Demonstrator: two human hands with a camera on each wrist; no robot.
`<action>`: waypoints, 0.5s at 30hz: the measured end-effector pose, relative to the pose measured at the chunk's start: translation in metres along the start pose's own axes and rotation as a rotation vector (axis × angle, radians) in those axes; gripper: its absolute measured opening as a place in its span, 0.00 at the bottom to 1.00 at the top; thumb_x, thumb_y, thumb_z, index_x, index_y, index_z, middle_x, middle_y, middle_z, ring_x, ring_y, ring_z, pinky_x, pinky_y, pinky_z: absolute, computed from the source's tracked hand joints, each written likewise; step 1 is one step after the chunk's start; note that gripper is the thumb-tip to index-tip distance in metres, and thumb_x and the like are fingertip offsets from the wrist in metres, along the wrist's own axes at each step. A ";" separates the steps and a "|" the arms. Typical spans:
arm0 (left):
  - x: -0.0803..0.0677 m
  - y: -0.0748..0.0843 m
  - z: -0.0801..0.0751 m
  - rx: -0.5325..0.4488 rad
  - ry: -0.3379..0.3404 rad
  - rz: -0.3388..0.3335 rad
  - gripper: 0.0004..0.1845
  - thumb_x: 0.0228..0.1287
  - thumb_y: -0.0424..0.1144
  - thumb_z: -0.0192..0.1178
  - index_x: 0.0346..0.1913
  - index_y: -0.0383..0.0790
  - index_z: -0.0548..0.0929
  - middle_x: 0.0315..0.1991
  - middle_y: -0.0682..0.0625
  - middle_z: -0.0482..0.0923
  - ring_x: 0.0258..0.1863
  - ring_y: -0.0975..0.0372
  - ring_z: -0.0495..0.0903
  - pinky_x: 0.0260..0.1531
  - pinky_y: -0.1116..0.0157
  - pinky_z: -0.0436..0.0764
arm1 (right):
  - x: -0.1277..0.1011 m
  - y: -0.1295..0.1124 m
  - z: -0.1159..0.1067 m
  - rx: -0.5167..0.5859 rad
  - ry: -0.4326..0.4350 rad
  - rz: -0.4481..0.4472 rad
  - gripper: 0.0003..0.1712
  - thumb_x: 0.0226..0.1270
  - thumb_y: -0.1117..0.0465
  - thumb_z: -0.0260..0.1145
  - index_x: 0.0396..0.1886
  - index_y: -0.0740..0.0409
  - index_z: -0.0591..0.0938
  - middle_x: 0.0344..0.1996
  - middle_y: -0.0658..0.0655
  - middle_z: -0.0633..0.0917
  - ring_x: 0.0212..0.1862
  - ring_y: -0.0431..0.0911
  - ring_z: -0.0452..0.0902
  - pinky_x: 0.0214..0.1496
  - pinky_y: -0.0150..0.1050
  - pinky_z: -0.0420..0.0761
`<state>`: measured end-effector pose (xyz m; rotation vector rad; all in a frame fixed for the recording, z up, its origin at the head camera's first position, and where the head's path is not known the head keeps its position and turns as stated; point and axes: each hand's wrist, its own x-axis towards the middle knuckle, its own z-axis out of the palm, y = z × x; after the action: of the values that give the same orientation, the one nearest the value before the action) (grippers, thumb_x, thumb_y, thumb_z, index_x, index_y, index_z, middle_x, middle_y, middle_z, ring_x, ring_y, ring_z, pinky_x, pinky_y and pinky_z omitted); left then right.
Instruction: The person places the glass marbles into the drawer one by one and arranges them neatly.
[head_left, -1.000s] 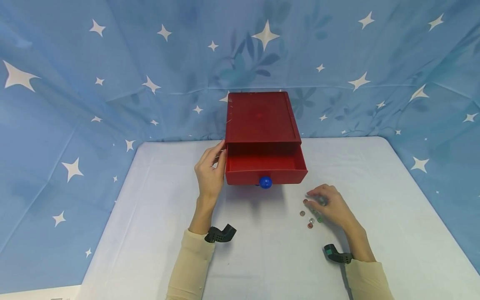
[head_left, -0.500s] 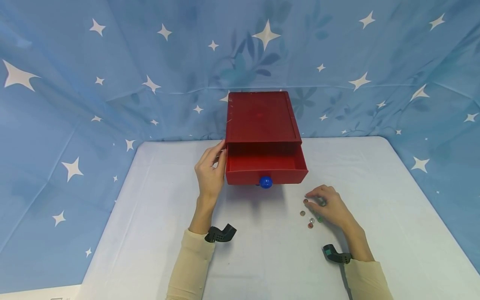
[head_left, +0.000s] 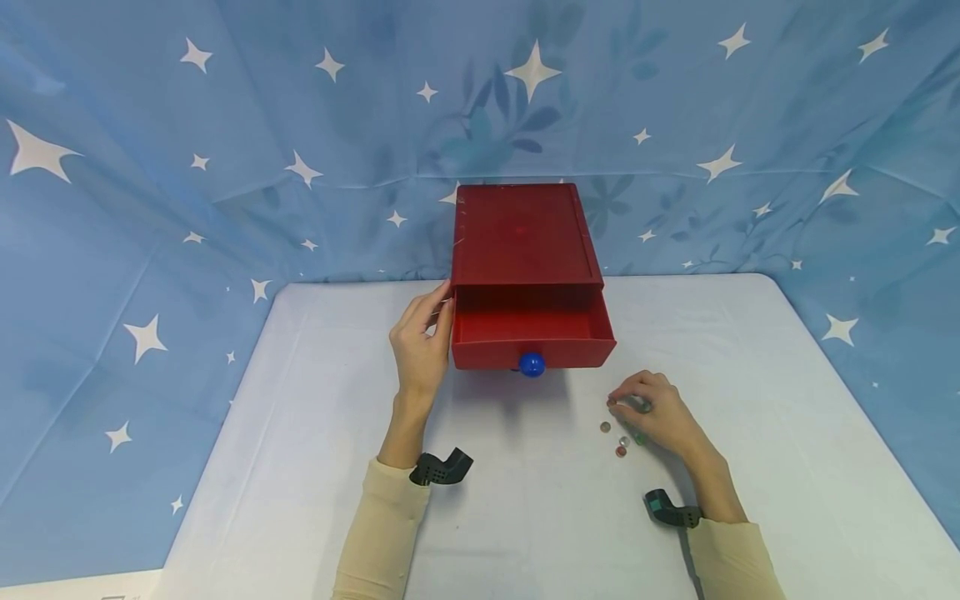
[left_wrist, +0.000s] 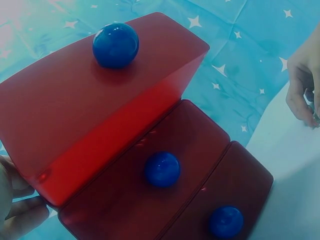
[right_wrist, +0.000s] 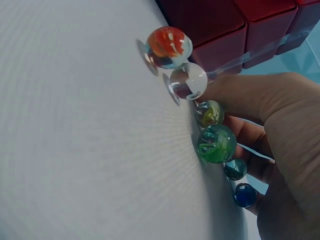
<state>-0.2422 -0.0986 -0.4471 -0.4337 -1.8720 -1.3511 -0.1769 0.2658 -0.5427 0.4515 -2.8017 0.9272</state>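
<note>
A red drawer cabinet (head_left: 521, 242) stands at the back of the table, its top drawer (head_left: 531, 329) pulled out and showing nothing inside. Each drawer has a blue knob (head_left: 531, 364); the left wrist view shows three drawers (left_wrist: 150, 165). My left hand (head_left: 420, 342) rests against the cabinet's left side, fingers fairly straight. My right hand (head_left: 654, 410) lies on the table to the drawer's right, fingers curled round some glass marbles (head_left: 637, 406). In the right wrist view a green marble (right_wrist: 216, 143), a teal one (right_wrist: 235, 169) and a blue one (right_wrist: 245, 194) sit against its fingers (right_wrist: 280, 150).
Loose marbles (head_left: 620, 451) lie on the white table (head_left: 300, 467) just left of my right hand; a red-orange one (right_wrist: 169, 42) and a clear one (right_wrist: 187, 81) are farthest from the fingers. Blue star-print cloth (head_left: 225, 167) hangs behind and beside the table.
My right hand's fingers have curled in a little over the marbles nearest the drawer. The left hand and the cabinet have not moved.
</note>
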 end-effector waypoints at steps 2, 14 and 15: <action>0.000 0.000 0.000 -0.007 0.004 -0.002 0.16 0.69 0.33 0.62 0.58 0.35 0.84 0.48 0.42 0.87 0.44 0.55 0.88 0.45 0.59 0.88 | 0.000 0.000 0.000 0.006 -0.006 0.007 0.11 0.55 0.67 0.76 0.36 0.50 0.89 0.39 0.50 0.84 0.47 0.46 0.72 0.47 0.43 0.73; 0.001 0.001 0.000 0.006 0.003 -0.012 0.15 0.70 0.32 0.62 0.57 0.35 0.85 0.47 0.42 0.87 0.43 0.55 0.88 0.44 0.61 0.88 | 0.000 -0.001 0.000 0.016 -0.015 0.023 0.10 0.55 0.67 0.76 0.36 0.50 0.89 0.39 0.51 0.84 0.47 0.48 0.72 0.48 0.47 0.71; 0.001 0.002 0.000 0.005 0.004 -0.012 0.15 0.70 0.32 0.62 0.57 0.36 0.85 0.47 0.42 0.87 0.43 0.55 0.88 0.44 0.61 0.88 | 0.000 -0.001 -0.001 0.017 -0.017 0.026 0.10 0.56 0.67 0.76 0.36 0.50 0.89 0.39 0.51 0.84 0.47 0.48 0.72 0.48 0.47 0.71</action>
<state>-0.2417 -0.0983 -0.4453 -0.4179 -1.8775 -1.3540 -0.1769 0.2653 -0.5415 0.4286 -2.8241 0.9569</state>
